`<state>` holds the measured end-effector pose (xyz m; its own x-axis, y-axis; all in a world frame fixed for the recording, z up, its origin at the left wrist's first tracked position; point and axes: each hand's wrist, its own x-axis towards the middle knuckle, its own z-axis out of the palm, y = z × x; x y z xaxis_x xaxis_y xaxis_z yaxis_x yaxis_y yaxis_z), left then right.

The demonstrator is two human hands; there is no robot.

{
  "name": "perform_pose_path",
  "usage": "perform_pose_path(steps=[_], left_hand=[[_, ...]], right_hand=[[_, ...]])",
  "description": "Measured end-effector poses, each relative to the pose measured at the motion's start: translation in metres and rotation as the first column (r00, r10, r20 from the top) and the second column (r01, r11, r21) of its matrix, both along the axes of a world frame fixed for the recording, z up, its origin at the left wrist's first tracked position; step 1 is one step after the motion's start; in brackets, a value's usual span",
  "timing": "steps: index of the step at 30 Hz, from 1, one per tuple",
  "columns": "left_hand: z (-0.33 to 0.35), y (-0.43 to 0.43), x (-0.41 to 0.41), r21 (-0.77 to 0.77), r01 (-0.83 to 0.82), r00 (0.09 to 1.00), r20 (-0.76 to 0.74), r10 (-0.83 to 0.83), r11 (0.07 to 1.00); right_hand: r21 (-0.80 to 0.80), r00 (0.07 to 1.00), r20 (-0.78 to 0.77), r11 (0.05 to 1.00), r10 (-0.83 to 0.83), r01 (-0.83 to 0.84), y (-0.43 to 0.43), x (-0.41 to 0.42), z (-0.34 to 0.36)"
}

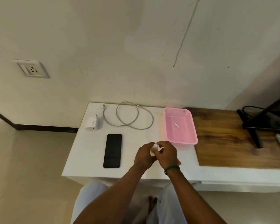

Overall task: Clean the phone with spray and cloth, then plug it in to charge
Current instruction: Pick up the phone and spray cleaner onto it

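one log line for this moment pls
left hand, right hand: hold spray bottle | phone: flat on table | charger, cable: unplugged

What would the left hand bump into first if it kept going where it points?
Probably the right hand, which meets it at the bottle. The left hand points toward the basket beyond, though depth is hard to judge.

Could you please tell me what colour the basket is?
The basket is pink, seen in the head view.

bare white tabletop (94, 152) around phone (112, 150), pink basket (181, 126) right, cable (134, 116) behind
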<state>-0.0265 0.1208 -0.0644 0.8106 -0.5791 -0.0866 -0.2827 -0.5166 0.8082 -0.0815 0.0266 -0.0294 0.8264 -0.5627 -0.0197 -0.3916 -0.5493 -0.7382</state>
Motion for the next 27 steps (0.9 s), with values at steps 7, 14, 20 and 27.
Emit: perform_pose_path(steps=[7, 14, 20, 27], left_hand=[[-0.005, -0.005, -0.003, -0.054, -0.081, 0.997, -0.016, 0.081, 0.995], [-0.013, -0.007, -0.003, -0.068, -0.088, 0.996, -0.004, 0.088, 0.994], [-0.018, -0.007, -0.002, -0.135, -0.088, 0.994, -0.07, 0.079, 0.987], [-0.024, -0.005, 0.001, -0.069, -0.126, 0.989, -0.092, 0.119, 0.99]], right_hand=[[-0.058, 1.0, 0.024, 0.998, 0.002, -0.001, -0.004, 0.004, -0.011], [-0.156, 0.996, 0.019, 0.984, 0.092, -0.088, -0.008, 0.004, -0.015], [-0.203, 0.95, 0.271, 0.974, 0.155, -0.101, -0.01, 0.021, 0.04], [-0.068, 0.9, 0.427, 0.99, -0.082, 0.123, -0.069, 0.021, 0.091]])
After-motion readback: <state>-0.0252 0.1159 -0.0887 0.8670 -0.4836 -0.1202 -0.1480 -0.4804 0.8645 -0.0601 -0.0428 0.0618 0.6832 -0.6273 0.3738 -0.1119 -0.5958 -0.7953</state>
